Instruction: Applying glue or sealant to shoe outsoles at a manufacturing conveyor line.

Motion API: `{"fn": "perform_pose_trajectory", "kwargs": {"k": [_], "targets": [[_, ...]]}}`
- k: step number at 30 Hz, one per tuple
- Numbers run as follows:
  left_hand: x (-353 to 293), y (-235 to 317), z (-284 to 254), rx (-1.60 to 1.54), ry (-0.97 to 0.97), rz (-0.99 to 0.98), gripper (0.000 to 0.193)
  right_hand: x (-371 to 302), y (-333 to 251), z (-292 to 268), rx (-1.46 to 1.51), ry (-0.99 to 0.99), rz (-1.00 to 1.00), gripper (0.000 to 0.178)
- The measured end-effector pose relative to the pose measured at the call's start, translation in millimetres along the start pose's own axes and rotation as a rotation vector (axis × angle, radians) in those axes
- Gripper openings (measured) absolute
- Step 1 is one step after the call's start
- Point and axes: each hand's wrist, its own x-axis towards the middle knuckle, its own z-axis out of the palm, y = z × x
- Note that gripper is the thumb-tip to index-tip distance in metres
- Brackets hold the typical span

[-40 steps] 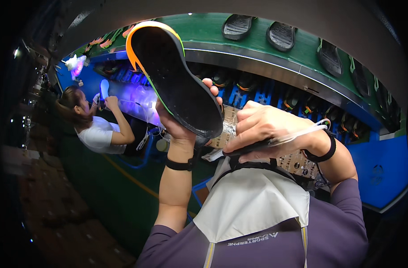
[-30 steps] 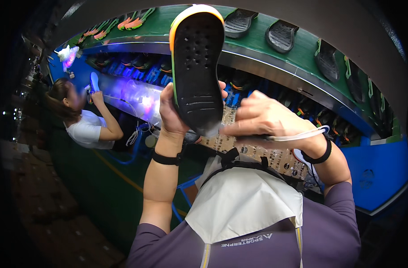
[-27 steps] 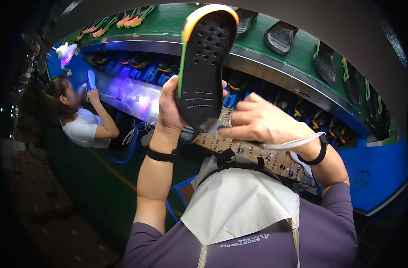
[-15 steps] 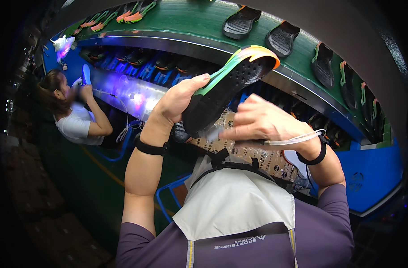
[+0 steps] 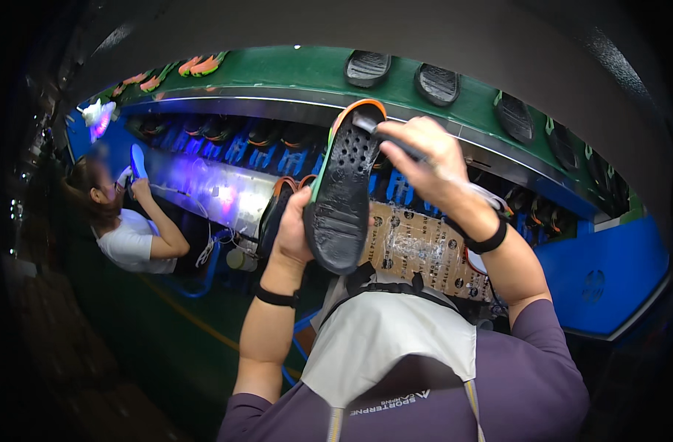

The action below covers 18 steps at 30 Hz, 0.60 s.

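Head view shows a glossy black, orange-tipped shoe sole (image 5: 342, 193).

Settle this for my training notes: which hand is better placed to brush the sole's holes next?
Probably the right: the right hand grips the brush, its tip close to the holes. The left hand is busy holding the sole.

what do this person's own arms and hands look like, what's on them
The left hand and the right hand are bare, without gloves. A black band circles each wrist. A thin, whitish cord runs by the right wrist. The sleeves are short and dark purple, ending on the upper arms.
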Motion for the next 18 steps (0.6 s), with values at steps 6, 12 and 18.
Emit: {"fn": "perform_pose_trajectory", "kwargs": {"k": [6,12,18], "targets": [[-1.1,-15.4,-14.1,-0.026,0.238,0.192,0.07,-29.8,-27.2,13.2,0.264,-0.543,-0.262,0.044],[-10.8,-20.2,-25.0,0.004,0.084,0.22,0.071,-22.5,-22.8,-2.1,0.678,-0.405,0.199,0.022],[-15.5,-30.1,-10.2,0.201,0.189,0.346,0.091,-41.2,-8.7,24.4,0.476,-0.199,0.575,0.025]]}}
